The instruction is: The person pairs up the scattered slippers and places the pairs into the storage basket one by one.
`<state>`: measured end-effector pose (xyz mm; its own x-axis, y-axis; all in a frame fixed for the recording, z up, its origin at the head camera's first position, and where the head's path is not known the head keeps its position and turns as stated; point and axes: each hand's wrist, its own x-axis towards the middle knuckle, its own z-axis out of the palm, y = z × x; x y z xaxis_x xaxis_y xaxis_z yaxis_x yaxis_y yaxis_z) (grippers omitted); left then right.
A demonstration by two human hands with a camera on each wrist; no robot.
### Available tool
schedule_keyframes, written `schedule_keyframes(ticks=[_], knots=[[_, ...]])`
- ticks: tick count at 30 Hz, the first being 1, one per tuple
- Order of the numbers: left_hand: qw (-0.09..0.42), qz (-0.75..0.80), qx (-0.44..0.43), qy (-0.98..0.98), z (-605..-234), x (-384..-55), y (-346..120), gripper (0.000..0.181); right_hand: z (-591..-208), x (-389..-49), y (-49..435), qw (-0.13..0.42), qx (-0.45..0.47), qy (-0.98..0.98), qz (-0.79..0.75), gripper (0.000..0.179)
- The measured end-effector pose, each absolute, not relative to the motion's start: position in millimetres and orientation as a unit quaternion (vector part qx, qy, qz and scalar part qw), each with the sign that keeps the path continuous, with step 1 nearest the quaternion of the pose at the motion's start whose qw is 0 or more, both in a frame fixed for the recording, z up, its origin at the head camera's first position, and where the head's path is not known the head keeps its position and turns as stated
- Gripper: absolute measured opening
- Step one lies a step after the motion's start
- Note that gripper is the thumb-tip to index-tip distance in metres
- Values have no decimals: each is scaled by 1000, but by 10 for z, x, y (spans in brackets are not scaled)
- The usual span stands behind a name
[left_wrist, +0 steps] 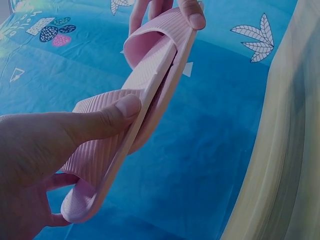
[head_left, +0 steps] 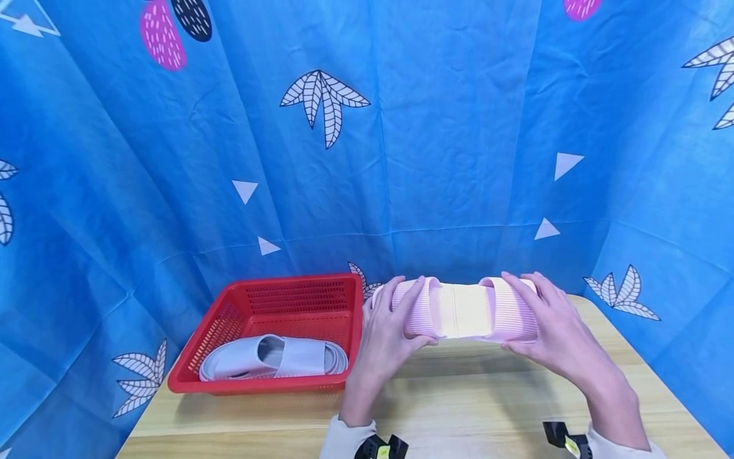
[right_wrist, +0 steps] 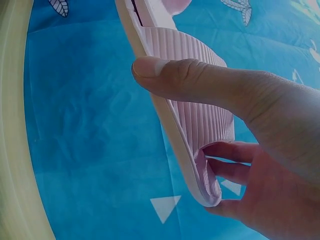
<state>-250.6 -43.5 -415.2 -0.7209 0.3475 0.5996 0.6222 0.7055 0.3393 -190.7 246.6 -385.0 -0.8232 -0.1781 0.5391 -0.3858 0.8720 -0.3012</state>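
A pair of pink slippers [head_left: 463, 310] with ribbed straps is held up above the table, the two laid together end to end with their soles overlapping. My left hand [head_left: 381, 338] grips the left end, its thumb across the strap and sole edge in the left wrist view. At the opposite end my right hand [head_left: 564, 338] holds the other slipper, thumb over the ribbed strap [right_wrist: 192, 100] and fingers round the toe. Grey slippers [head_left: 274, 358] lie inside a red plastic basket [head_left: 352, 319] just left of my left hand.
The light wooden table [head_left: 459, 408] carries the basket on its left side. Blue patterned cloth [head_left: 447, 140] hangs behind the table and along both sides.
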Motion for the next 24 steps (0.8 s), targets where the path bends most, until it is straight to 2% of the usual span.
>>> schedule_keyframes(ticks=[24], knots=[[258,-261,-311,-877,-4165,-2469,-405,108,-3866,-1911,2378,268,175,-926,198,124]])
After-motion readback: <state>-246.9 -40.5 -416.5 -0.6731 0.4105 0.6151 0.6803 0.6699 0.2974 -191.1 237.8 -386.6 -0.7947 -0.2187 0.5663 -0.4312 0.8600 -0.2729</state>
